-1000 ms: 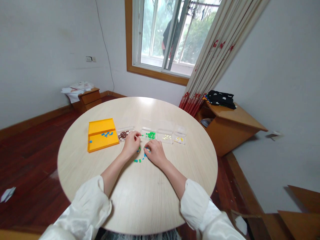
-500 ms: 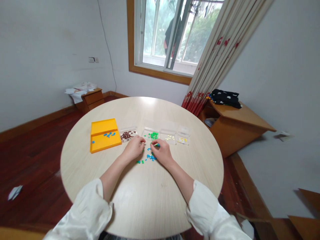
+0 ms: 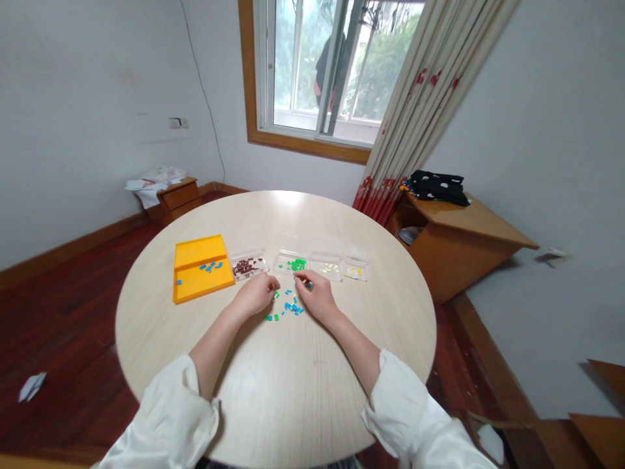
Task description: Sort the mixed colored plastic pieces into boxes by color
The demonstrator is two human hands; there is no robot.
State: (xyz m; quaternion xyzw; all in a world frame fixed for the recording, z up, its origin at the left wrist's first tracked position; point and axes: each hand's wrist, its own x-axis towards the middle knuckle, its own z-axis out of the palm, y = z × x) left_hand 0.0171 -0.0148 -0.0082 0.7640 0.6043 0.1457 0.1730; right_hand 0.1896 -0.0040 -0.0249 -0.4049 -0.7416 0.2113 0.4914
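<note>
My left hand point(image 3: 254, 293) hovers low over the table with its fingers curled together, beside a few small green pieces point(image 3: 276, 294). Whatever its fingertips hold, if anything, is too small to make out. Across from it, my right hand point(image 3: 316, 296) is closed in a pinch, thumb against fingers. A bit of blue shows at its fingers, but I cannot tell whether it is held or lies on the table. Between and below the hands lies a loose pile of small blue pieces point(image 3: 293, 308). A green piece point(image 3: 276, 318) lies nearer to me.
Clear boxes hold brown pieces point(image 3: 247, 267), green pieces point(image 3: 296, 264), pale yellow pieces point(image 3: 331, 268) and yellow pieces point(image 3: 355, 271). An open orange case point(image 3: 205, 290) with several blue pieces sits at the left. The round table point(image 3: 293, 391) ends close to my sleeves.
The view has shifted slightly. My left hand has drawn down a little toward the green pieces. My right hand remains in nearly the same spot, and less colour shows at its fingers.
</note>
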